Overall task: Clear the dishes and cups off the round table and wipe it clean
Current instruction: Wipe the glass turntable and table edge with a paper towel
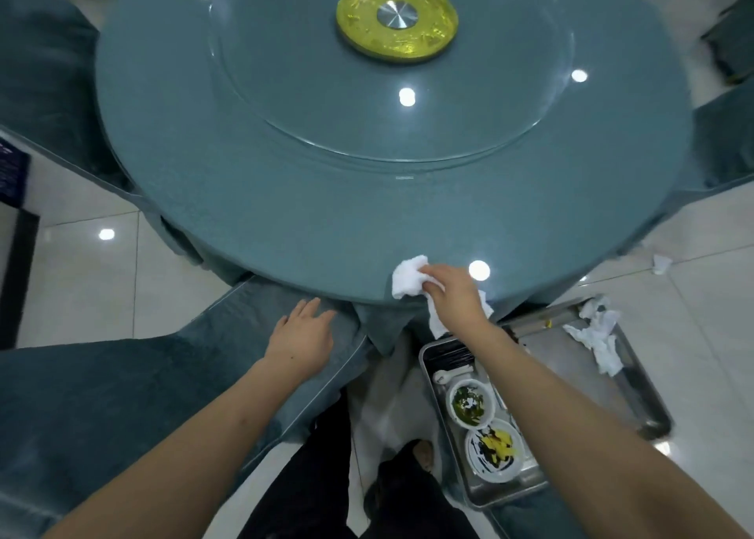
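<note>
White cloth [409, 277], bunched, is gripped by the right hand [453, 294] at the near rim of the round table [285, 220]; part of it hangs over the edge. Left hand [300, 334], fingers straight and holding nothing, rests on the chair back [204, 359]. Head view: dishes [493, 449] already sit in the metal tray [644, 408] just below the right forearm. Risks: wiping at the rim may drop crumbs onto the floor; the forearm could knock the tray.
</note>
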